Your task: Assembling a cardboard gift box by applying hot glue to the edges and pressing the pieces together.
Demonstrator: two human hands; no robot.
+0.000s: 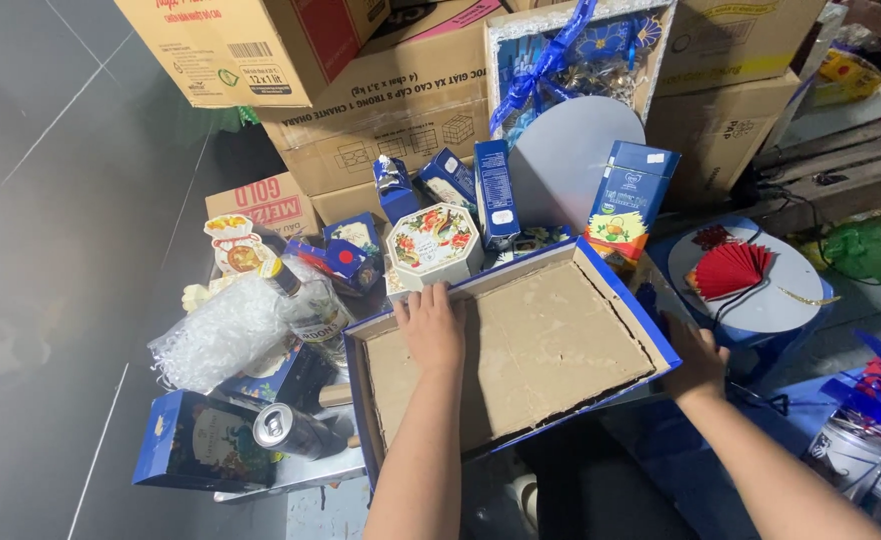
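Observation:
A shallow blue tray-like box [621, 292] with a brown cardboard floor lies tilted in front of me. My left hand [431, 330] rests flat inside it near the far left edge, fingers toward a white octagonal tin [433, 243] with a flower print. My right hand [698, 362] grips the box's right rim from outside. A blue carton [629, 200] stands just behind the box's far right corner.
Several small blue cartons [496, 190], a bottle wrapped in white mesh [261, 320], a drink can [296, 430] and a blue gift box [201, 442] crowd the left. Large cardboard boxes [381, 110] stack behind. A red paper fan [731, 268] lies on a round stool at right.

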